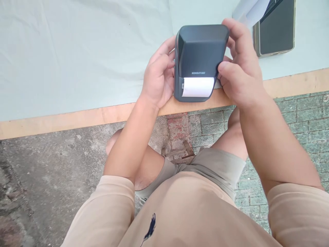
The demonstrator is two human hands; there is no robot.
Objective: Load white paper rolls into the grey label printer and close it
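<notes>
Between my two hands is a dark grey label printer, with "NIIMBOT" lettering on its lid. A white label shows at the printer's front end, nearest me. My left hand grips the printer's left side, fingers curled against its edge. On the opposite side my right hand holds it, thumb at the lower right edge and index finger at the top right corner. The printer is over the table's front edge. The fingertips beneath it are hidden.
A phone with a dark screen lies on the table at the upper right. White paper overlaps its left side. The table has a pale cover and a wooden front edge. Below are a wooden stool and paving.
</notes>
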